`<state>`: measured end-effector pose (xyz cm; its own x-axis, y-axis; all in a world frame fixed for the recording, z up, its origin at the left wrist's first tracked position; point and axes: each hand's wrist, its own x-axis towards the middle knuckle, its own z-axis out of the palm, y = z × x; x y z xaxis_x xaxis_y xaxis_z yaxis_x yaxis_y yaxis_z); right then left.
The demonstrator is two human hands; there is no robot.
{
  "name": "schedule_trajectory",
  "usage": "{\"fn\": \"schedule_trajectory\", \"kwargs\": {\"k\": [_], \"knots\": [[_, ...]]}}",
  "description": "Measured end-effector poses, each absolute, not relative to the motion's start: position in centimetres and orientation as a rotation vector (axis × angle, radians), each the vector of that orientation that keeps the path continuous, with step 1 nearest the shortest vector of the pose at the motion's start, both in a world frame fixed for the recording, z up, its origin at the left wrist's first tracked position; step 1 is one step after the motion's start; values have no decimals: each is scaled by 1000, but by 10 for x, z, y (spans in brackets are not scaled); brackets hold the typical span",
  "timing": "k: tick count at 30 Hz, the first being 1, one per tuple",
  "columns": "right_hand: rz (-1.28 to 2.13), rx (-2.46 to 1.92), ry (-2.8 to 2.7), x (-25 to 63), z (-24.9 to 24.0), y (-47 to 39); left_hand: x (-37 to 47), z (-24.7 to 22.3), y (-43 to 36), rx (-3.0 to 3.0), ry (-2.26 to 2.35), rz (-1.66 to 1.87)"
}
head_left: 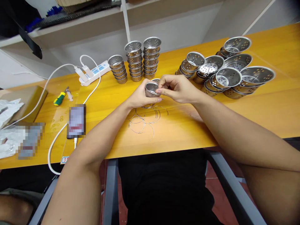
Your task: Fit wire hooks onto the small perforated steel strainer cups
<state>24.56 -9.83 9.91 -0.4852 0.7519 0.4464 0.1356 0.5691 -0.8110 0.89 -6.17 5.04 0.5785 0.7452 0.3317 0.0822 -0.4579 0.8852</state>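
Note:
My left hand [138,96] is wrapped around a small perforated metal cup [150,91], its open mouth tilted up towards me. At the cup's right rim my right hand [176,88] has thumb and forefinger pinched together; whatever is between those fingertips is too small to make out. Just behind the held cup, the rim of another metal cup [155,80] shows, partly hidden by my hands. Several thin curved wires [137,124] lie loose on the table below my hands.
Stacked perforated cups [135,59] stand at the back. More stacks [227,78] lean at the right. On the left are a power strip [96,73], cables, a phone [76,121], a green-yellow screwdriver [59,98] and a cardboard box [35,100]. A person's knee shows at lower left.

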Motion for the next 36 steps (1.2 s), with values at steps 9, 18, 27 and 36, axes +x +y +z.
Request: {"fn": "schedule_trajectory", "kwargs": {"k": [9,18,27,36], "knots": [[879,-695,-1936,243,97,-100,9,52,-64,1880,674,914],[575,-767,-1906,248,90,-96,10,34,-42,2023,724,1134],[412,-766,-2019,254,89,-94,12,35,-44,2034,731,1228],[348,-757,-2100,257,88,-92,11,32,-41,2094,752,1211]]}}
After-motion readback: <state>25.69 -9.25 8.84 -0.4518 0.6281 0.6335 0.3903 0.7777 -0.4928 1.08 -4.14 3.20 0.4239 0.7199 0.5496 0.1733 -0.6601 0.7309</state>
